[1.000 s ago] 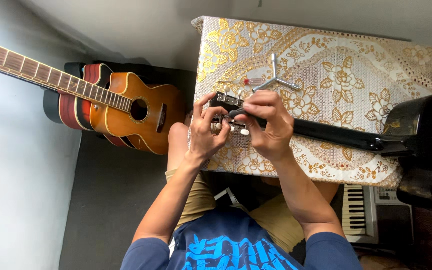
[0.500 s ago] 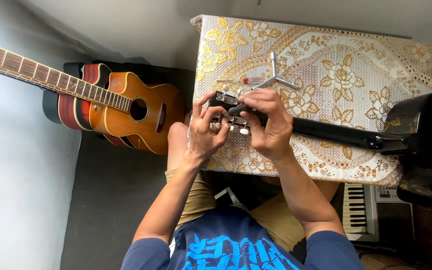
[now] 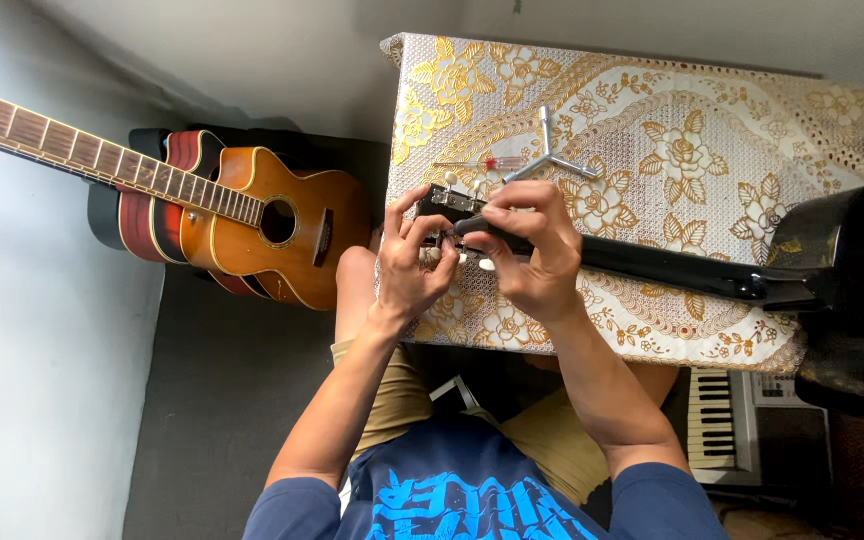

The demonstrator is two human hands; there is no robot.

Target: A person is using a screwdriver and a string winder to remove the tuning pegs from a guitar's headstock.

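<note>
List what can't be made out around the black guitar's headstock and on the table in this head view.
- Headstock of the black guitar: mostly covered by the left hand and right hand; what the fingertips grip is hidden.
- Tuning pegs: too small to count.
- Black guitar body: cut off by the right edge.
- Red-handled screwdriver: tip too thin to tell its type.
- Keyboard: partly hidden under the table.
</note>
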